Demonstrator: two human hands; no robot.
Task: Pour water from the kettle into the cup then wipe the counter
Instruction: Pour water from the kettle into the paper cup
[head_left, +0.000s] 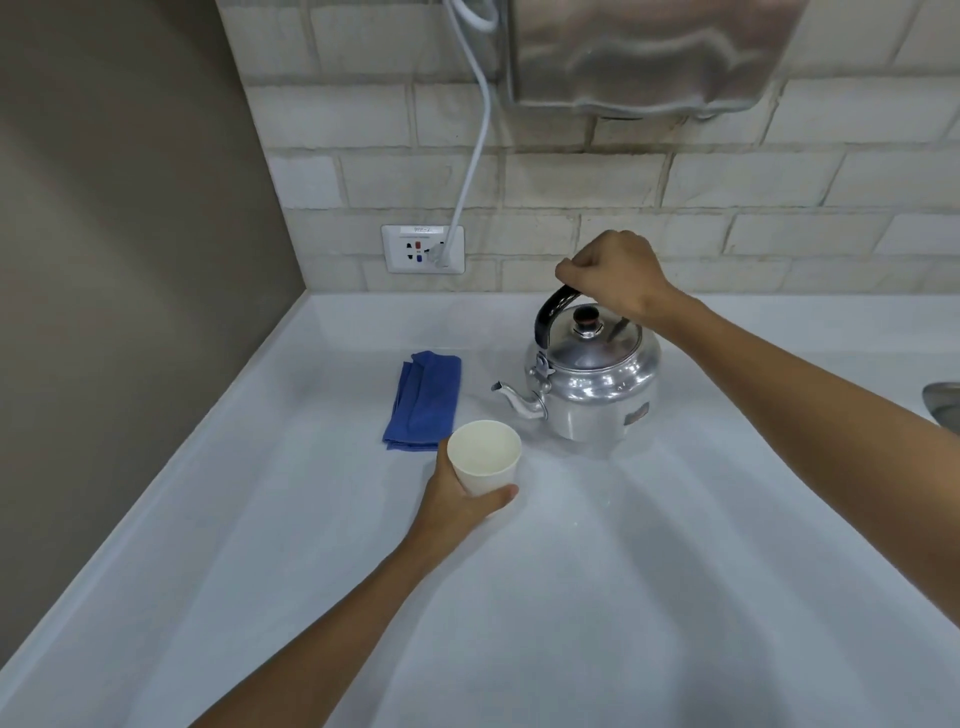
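Note:
A shiny metal kettle (597, 387) stands upright on the white counter (623, 571), its spout pointing left toward the cup. My right hand (610, 275) is closed around the top of its black handle. A white paper cup (484, 457) sits just left of the spout and in front of it, tilted slightly, with my left hand (457, 499) wrapped around its lower half. The inside of the cup looks pale; I cannot tell whether it holds water. A folded blue cloth (423, 400) lies flat on the counter behind the cup, to the left of the kettle.
A tiled wall runs behind the counter with a wall socket (423, 249) and a white cable (478, 130) plugged into it. A steel appliance (654, 52) hangs above. A brown side wall bounds the left. A metal sink rim (943, 405) shows at the right edge.

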